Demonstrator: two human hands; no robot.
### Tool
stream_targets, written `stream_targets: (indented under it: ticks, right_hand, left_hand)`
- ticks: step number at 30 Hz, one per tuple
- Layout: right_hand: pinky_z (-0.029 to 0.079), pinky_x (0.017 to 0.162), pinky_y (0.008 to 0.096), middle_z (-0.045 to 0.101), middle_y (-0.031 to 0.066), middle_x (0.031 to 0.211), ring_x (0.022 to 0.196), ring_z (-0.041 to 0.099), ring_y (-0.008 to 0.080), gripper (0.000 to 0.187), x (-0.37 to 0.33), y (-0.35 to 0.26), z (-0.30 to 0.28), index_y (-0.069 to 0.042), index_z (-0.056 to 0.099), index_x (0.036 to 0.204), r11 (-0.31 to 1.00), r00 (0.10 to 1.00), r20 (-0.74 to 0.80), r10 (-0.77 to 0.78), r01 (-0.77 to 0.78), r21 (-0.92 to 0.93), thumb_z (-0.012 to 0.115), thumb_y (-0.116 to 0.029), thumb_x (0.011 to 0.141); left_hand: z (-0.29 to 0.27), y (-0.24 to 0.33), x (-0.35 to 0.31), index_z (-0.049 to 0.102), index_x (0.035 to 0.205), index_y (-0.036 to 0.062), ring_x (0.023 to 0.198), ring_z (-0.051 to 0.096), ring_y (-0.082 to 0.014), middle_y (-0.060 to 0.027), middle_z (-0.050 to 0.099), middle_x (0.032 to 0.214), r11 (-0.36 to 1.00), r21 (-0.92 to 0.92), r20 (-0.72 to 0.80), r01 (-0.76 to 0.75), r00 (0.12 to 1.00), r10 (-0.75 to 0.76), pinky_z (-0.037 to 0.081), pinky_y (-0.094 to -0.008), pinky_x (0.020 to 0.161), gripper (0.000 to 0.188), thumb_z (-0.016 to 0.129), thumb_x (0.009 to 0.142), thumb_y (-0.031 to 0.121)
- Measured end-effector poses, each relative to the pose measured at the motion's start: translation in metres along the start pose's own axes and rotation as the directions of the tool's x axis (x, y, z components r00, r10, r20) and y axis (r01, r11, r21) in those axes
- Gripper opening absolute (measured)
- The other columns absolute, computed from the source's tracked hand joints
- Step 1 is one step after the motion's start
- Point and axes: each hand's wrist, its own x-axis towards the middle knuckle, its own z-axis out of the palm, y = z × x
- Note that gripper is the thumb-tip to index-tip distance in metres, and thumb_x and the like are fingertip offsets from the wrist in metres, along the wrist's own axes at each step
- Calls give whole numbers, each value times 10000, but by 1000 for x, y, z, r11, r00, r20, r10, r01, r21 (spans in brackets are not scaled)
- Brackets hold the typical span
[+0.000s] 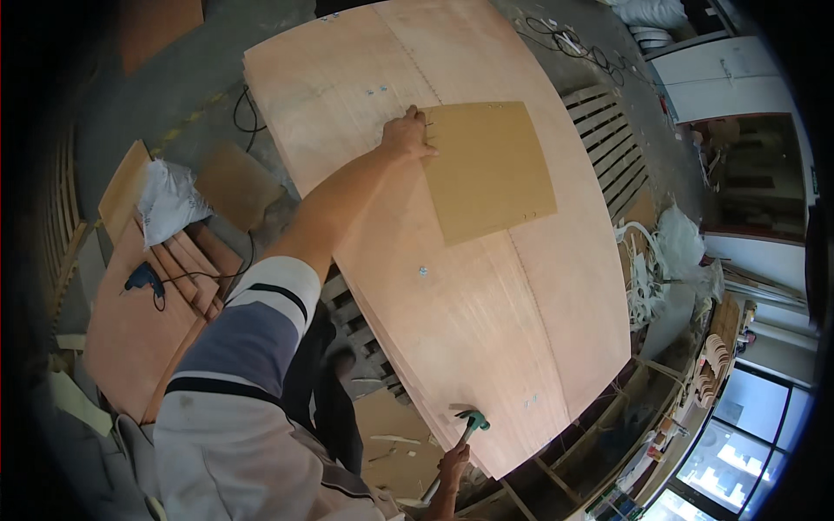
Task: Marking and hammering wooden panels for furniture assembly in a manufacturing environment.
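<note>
A large pale plywood stack stretches diagonally in front of me. Upon it lies a flat rectangular brown board with small metal fasteners along its short ends. My left arm reaches far out, and my left hand is closed at the board's left edge, fingers curled and thumb on its face. Low in the picture, my right hand grips the handle of a hammer with a green head. The hammer head is over the near corner of the plywood. Small metal pieces dot the plywood surface.
Left of the stack, reddish boards carry a blue power drill and a white sack. A slatted pallet lies at the right, near plastic strapping and wrap. Cables trail on the floor.
</note>
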Motion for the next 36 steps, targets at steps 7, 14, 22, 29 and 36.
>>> stream_targets:
  ticks: [7, 14, 22, 29, 36]
  right_hand:
    - [325, 353, 277, 456, 8, 523, 388, 420, 102, 264, -26, -139, -31, -26, 538, 846, 978, 962, 191, -196, 179, 103, 701, -233, 867]
    - [330, 463, 237, 420, -25, 645, 546, 398, 54, 253, -106, -480, 78, 17, 560, 1021, 673, 608, 295, -737, 624, 397, 498, -229, 1018]
    - [416, 570, 410, 512, 204, 639, 579, 507, 274, 425, -128, -798, 276, 31, 548, 842, 252, 220, 217, -951, 959, 130, 473, -350, 1014]
    - [441, 583, 503, 595, 300, 700, 663, 599, 478, 395, -127, -880, 384, 31, 563, 866, 197, 184, 200, -962, 979, 46, 459, -321, 1011]
    - [486, 658, 449, 644, 285, 819, 777, 652, 432, 348, -147, -915, 344, 22, 577, 882, 40, 36, 143, -989, 999, 27, 489, -294, 998]
  left_hand:
    - [-50, -82, -69, 625, 1013, 24, 865, 651, -336, -164, 625, 942, 966, 41, -104, -255, 961, 258, 518, -464, 781, 341, 618, 842, 319]
    - [-108, -194, -14, 584, 999, 13, 825, 633, -336, -172, 606, 936, 994, 35, -242, -104, 964, 109, 510, -445, 716, 288, 563, 896, 282]
    - [-99, -216, -7, 592, 892, 64, 787, 600, -275, -109, 561, 831, 992, -53, -328, -117, 940, 93, 511, -416, 695, 218, 669, 839, 261]
    - [-92, -227, 0, 599, 881, 91, 749, 601, -221, -62, 563, 827, 994, -59, -281, -90, 957, 70, 521, -359, 644, 224, 712, 799, 267]
    - [-90, -229, 3, 601, 887, 103, 745, 598, -200, -48, 561, 836, 993, -76, -284, -95, 956, 70, 519, -341, 628, 259, 706, 808, 326]
